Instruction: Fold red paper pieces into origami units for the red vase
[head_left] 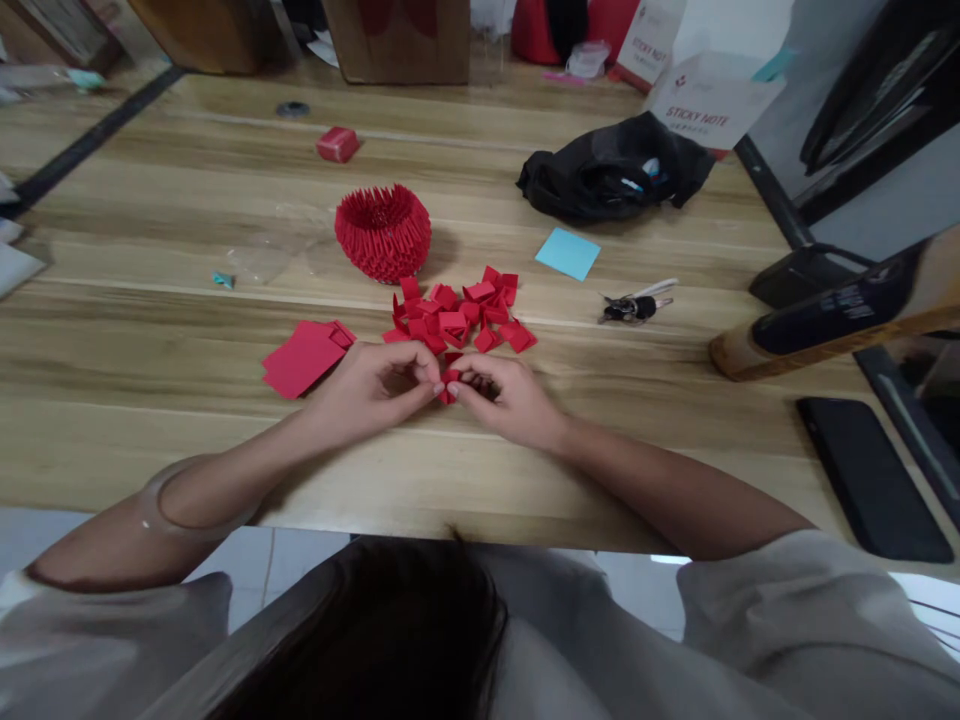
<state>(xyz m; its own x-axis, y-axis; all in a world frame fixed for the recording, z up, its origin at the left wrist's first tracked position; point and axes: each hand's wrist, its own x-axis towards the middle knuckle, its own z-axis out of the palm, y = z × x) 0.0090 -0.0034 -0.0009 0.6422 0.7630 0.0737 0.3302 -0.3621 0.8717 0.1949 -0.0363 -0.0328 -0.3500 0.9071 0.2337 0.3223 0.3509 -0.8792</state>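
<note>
Between my fingertips, close to the table's front edge, is a small folded piece of red paper. My left hand pinches it from the left, and my right hand pinches it from the right. Just beyond both hands lies a loose pile of folded red paper pieces. To the left of my left hand rests a stack of flat red paper slips. Farther back stands a round red bowl built from many folded paper points. Fingers partly hide the held piece.
A blue sticky note, keys and a black plastic bag lie to the right. A brown bottle and a black phone are at the far right. Behind the bowl are a red packet and a cardboard box.
</note>
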